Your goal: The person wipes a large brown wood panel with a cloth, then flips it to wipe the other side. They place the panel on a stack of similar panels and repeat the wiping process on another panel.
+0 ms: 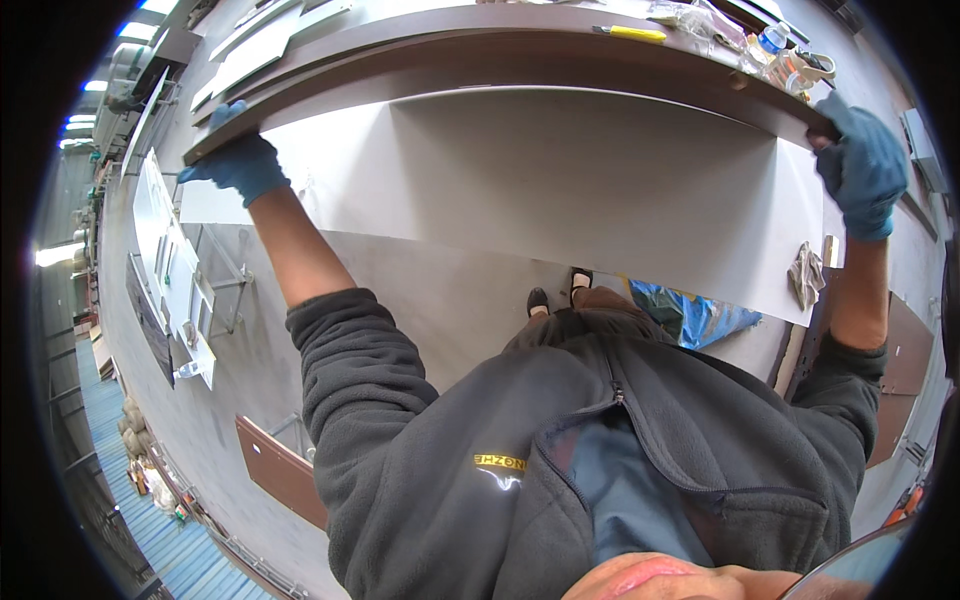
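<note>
Grey fleece jacket (450,440), zipped partway over a blue shirt, fills the lower part of the view, with both sleeves pushed up off the forearms. Beyond it, two black shoes (560,295) stand on the grey floor (440,300).

Both hands wear blue gloves and are spread wide apart, one at each end of a long dark brown panel (520,55) that spans nearly the whole width of the view. The left hand (240,160) is clamped over the panel's left end, fingers wrapped over its edge. The right hand (862,165) grips the panel's right end, thumb against the underside. The panel lies between the hands, out at arm's reach above a pale grey sheet (560,190) that lies below it.

On the surface (560,15) past the panel lie a yellow utility knife (630,33), a clear plastic bottle (768,42) and some crumpled plastic wrap. A rag (806,275) hangs at the sheet's right end, and a blue tarpaulin (695,315) lies on the floor just beneath.
</note>
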`<action>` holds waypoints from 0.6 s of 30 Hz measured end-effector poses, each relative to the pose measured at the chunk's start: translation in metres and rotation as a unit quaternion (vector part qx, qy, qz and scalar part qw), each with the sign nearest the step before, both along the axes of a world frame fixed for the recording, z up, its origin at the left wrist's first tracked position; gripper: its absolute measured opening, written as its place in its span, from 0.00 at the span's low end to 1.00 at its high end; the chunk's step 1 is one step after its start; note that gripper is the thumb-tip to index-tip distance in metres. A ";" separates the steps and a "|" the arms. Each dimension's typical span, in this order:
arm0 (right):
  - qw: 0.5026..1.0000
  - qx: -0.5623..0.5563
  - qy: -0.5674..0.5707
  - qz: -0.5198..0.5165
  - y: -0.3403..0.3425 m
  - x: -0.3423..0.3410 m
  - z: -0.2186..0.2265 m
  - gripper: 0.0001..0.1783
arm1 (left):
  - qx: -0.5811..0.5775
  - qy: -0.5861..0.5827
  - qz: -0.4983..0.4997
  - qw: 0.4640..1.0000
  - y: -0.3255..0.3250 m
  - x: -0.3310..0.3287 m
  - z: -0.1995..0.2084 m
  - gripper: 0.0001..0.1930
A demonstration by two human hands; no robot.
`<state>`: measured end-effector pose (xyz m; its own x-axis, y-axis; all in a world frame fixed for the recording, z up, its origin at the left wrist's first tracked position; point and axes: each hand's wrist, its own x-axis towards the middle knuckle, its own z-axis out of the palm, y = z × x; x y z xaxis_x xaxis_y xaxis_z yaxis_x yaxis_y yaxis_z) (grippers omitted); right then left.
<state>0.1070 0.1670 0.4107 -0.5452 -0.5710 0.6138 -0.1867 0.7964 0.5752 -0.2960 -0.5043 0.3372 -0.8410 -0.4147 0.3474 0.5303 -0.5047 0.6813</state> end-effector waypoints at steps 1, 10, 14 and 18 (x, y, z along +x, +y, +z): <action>0.999 0.002 -0.006 -0.033 0.016 -0.002 0.008 0.22 | 0.005 -0.007 0.061 0.998 -0.002 0.011 0.011 0.63; 0.987 -0.075 0.114 0.087 0.103 -0.032 0.039 0.22 | -0.172 -0.019 0.316 0.933 -0.009 0.207 0.138 0.57; 0.988 -0.035 0.075 0.131 0.064 -0.047 0.049 0.22 | -0.147 -0.085 0.374 0.912 -0.037 0.249 0.136 0.54; 0.986 -0.029 0.014 0.162 0.016 -0.061 0.051 0.26 | -0.126 -0.141 0.433 0.881 -0.062 0.269 0.105 0.55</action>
<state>0.0465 0.1825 0.4620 -0.3217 -0.6754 0.6636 -0.4212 0.7298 0.5386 -0.0268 -0.5659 0.4418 -0.3146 -0.8827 0.3491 0.4343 0.1931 0.8798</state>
